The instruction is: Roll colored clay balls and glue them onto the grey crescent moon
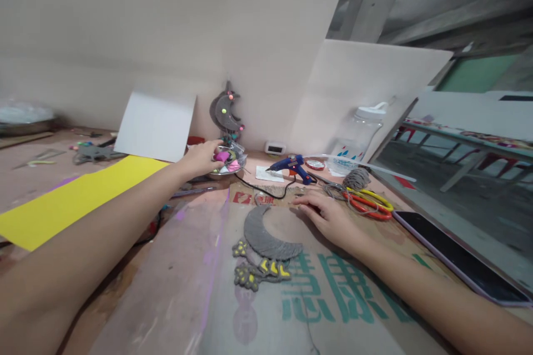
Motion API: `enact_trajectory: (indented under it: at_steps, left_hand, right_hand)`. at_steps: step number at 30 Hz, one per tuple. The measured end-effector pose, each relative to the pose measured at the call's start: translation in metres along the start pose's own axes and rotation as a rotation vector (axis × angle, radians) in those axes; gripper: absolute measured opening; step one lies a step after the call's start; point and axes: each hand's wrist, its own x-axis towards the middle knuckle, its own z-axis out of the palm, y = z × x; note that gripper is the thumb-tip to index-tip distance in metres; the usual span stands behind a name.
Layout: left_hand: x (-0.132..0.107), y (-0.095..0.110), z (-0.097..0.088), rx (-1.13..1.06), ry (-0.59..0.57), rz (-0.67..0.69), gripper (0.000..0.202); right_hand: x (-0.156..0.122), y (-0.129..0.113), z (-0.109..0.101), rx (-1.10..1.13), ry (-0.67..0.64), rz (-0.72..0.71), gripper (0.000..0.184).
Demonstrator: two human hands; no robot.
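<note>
My left hand [200,159] reaches to a small metal bowl [227,171] of colourful pieces. Its thumb and fingers are apart around the bowl's near-left side, close to a magenta piece [224,156]; I make out nothing held. My right hand [322,210] lies on the plastic-covered cardboard [341,277], fingers loosely stretched and holding nothing. Left of it lies a crescent moon wrapped in grey yarn [266,235]. Touching the moon's lower edge are grey paw-like shapes [246,277] with yellow pads and a grey piece with yellow marks [275,269].
A blue glue gun [291,165] rests beyond my right hand, its black cord curving left. Scissors with red and yellow handles [370,205], a grey yarn ball [357,178], a clear bottle [358,141] and a phone [458,255] are rightward. Yellow sheet [95,194] lies left.
</note>
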Motion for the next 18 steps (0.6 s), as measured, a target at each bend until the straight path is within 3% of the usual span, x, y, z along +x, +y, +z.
enact_trajectory:
  at_steps: [7,12,18]
  left_hand:
    - [0.000,0.001,0.002,-0.001,-0.008,0.034,0.045]
    - [-0.002,0.006,-0.003,0.010,-0.012,0.087,0.055]
    - [-0.006,0.015,-0.004,0.125,-0.035,0.180,0.039]
  right_hand:
    - [-0.002,0.001,0.003,0.036,0.044,0.163,0.020]
    - [-0.002,0.001,0.001,0.002,-0.018,0.164,0.020]
    - [-0.001,0.010,0.003,-0.101,-0.046,0.173,0.029]
